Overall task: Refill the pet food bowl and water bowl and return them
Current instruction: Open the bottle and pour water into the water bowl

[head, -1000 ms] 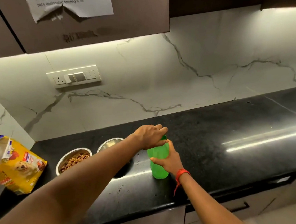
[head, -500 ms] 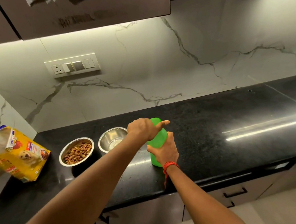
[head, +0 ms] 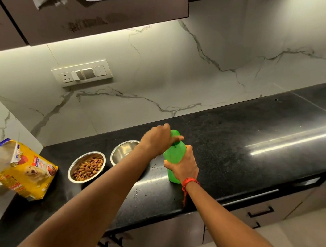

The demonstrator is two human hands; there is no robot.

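Black counter (head: 241, 155), green bottle (head: 174, 154) upright, R hand (head: 183, 166) gripping body, L hand (head: 158, 141) on cap

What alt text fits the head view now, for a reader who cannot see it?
Both hands work a green bottle standing on a black counter: the right hand grips its body, the left hand covers its top. To its left stand a steel bowl, a kibble-filled bowl and a yellow pet food bag.
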